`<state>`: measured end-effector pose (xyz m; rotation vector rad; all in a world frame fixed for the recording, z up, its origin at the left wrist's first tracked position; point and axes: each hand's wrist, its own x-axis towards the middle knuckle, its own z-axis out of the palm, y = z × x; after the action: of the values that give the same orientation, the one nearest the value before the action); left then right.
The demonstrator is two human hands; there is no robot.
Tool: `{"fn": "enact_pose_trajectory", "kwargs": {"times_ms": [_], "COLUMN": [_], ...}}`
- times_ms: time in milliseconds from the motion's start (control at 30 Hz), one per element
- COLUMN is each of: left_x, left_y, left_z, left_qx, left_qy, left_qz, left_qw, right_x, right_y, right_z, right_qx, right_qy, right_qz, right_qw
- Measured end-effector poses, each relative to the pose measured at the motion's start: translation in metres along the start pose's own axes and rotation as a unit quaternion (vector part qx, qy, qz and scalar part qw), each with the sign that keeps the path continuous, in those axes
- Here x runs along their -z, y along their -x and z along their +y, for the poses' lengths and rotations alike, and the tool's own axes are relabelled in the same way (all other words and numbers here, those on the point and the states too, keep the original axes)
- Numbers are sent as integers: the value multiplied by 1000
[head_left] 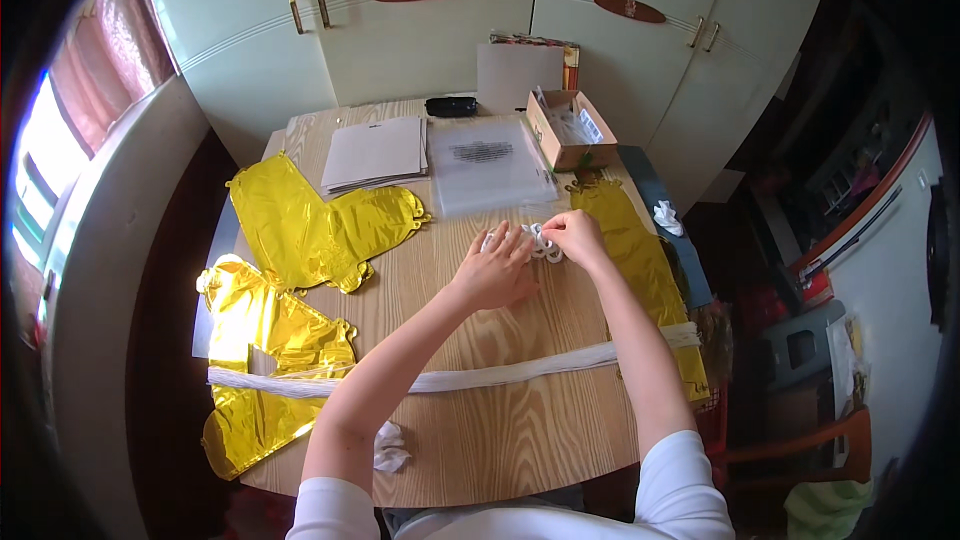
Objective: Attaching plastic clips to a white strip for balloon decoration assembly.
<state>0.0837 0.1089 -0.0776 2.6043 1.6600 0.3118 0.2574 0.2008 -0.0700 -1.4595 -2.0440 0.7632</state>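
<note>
Small white ring-shaped pieces (543, 244) lie in a cluster on the wooden table (520, 440), between my two hands. My left hand (498, 268) rests palm down over the cluster's left side, fingers spread, hiding part of it. At the right side, my right hand (577, 237) has thumb and fingertips pinched on one white ring. Nearer to me, a long bundle of thin white strands (500, 374) stretches across the table, passing under both forearms.
Flat gold foil balloons (285, 225) lie at left, with another gold foil sheet (630, 250) at right. Farther back are white cards (375, 153), clear plastic sleeves (490, 175), a cardboard box (588, 154) and a black case (451, 106). Crumpled white tissue (390, 448) sits near the front edge.
</note>
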Motion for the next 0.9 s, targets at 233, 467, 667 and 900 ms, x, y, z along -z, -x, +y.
{"fn": "enact_pose_trajectory", "kwargs": {"times_ms": [233,467,667,900], "left_x": [-5,-9,1,77], "left_y": [-1,-2,3,36], "left_z": [8,8,7,-1], "left_qx": [-7,-6,1,10], "left_qy": [4,-1,-1,94], "left_qz": [7,0,6,96], "left_qw": [1000,1000,1000,991], "right_x": [-16,-26,-28,9], "right_y": [4,15,15,51], "right_z": [7,6,3,-60], "right_qx": [122,227,251,254], "right_qy": [100,138,129,27], "right_qz": [104,214,235,207], "right_qw": [982,940,930,945]}}
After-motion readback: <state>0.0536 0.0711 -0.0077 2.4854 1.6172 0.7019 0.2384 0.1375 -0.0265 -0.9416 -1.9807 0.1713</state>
